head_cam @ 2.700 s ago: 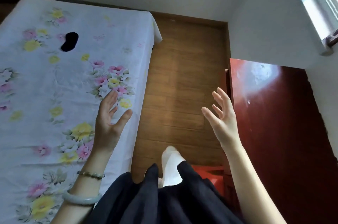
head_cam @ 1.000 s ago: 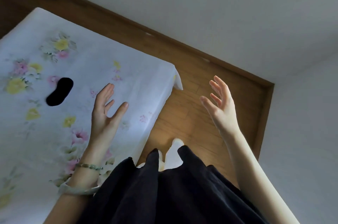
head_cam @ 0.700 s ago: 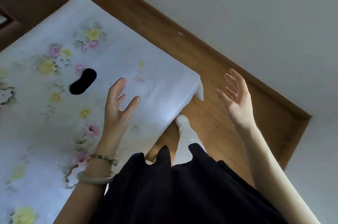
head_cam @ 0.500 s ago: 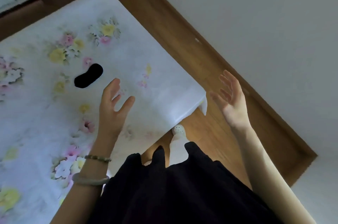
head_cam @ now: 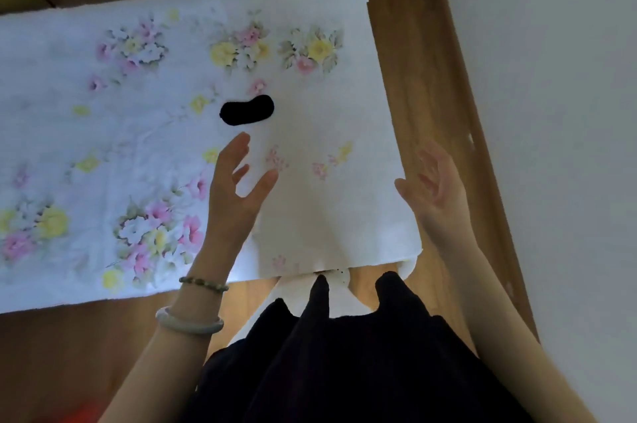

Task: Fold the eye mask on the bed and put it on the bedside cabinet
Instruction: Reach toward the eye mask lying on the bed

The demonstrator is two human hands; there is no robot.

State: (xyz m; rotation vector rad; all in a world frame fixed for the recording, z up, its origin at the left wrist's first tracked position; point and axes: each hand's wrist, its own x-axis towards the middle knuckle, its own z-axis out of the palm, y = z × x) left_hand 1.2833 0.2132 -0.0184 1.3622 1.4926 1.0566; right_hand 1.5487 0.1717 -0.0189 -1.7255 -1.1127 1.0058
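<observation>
A black eye mask (head_cam: 246, 110) lies flat and unfolded on the bed (head_cam: 327, 215), which has a white sheet printed with flowers. My left hand (head_cam: 238, 188) hovers open just below the mask, fingers spread, not touching it; two bracelets ring its wrist. My right hand (head_cam: 434, 184) is raised open past the bed's right edge, palm facing left, holding nothing. The bedside cabinet is out of view.
Wooden floor (head_cam: 424, 77) runs along the right side of the bed up to a white wall (head_cam: 551, 112). My dark skirt (head_cam: 344, 364) and a white-socked foot (head_cam: 331, 291) are at the bed's near edge. A wooden frame crosses the top.
The view has swung left from the red cabinet to face the bed. The eye mask now sits close in front, and my left hand has come up near it. Both hands stay open.
</observation>
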